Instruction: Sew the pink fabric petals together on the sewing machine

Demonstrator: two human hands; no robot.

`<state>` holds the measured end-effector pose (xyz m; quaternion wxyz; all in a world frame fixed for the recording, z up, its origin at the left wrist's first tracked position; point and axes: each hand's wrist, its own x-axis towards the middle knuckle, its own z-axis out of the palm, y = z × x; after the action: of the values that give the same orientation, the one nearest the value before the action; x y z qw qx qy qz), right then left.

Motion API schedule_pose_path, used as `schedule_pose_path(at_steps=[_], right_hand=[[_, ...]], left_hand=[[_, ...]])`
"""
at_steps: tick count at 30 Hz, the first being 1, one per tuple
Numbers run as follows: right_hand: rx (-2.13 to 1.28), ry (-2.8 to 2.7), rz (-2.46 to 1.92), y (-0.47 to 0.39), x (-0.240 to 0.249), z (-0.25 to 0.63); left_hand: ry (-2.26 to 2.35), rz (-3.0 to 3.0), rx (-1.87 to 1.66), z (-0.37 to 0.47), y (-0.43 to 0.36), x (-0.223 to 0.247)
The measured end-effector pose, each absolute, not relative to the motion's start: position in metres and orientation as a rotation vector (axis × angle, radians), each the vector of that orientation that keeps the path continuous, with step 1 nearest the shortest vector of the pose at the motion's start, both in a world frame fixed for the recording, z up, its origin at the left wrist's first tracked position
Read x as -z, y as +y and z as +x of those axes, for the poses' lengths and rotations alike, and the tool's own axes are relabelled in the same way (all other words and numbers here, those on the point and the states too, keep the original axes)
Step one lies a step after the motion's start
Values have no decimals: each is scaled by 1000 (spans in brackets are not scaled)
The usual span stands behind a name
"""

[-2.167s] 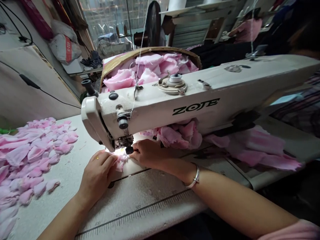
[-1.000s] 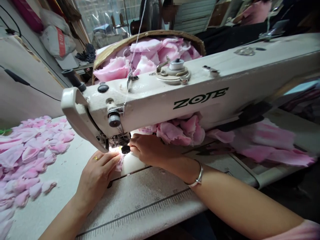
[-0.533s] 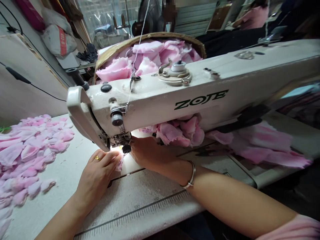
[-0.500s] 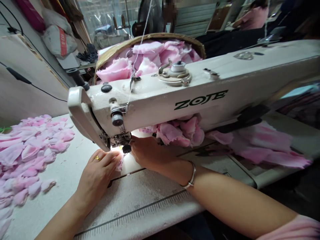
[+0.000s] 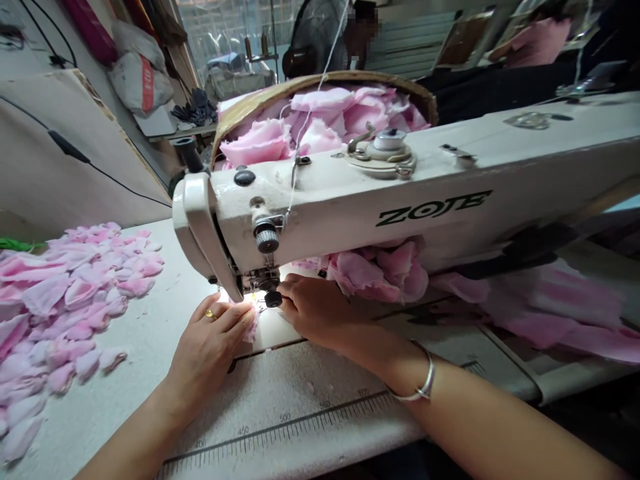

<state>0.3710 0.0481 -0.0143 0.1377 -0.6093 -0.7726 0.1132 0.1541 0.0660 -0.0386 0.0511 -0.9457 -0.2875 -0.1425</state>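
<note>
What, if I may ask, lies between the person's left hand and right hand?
In the head view, a small pink fabric piece and the black knob of the sewing machine show between the left hand and the right hand.

At eight o'clock on my feed, the left hand (image 5: pixel 213 340) covers much of a small pink piece (image 5: pixel 254 328); I can't resolve the needle in the glare. At six, the right hand (image 5: pixel 320 307) has fingertips partly hidden by a black knob (image 5: pixel 273 299). Toward three, my view crops the sewing machine (image 5: pixel 330 217) and a blurred pink cloth (image 5: pixel 565 300). At nine, the petal heap (image 5: pixel 75 287) runs off my edge. At twelve, the machine hides the basket's (image 5: pixel 241 115) lower part; a person's (image 5: pixel 361 33) head is pixelated.
</note>
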Motion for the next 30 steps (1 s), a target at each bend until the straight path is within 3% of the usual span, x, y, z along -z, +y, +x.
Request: schedule_pose_path(at_steps=[30], right_hand=[[-193,-2298,-1831,58,23,365]], left_hand=[[-811,-2799,432,156,66,38]])
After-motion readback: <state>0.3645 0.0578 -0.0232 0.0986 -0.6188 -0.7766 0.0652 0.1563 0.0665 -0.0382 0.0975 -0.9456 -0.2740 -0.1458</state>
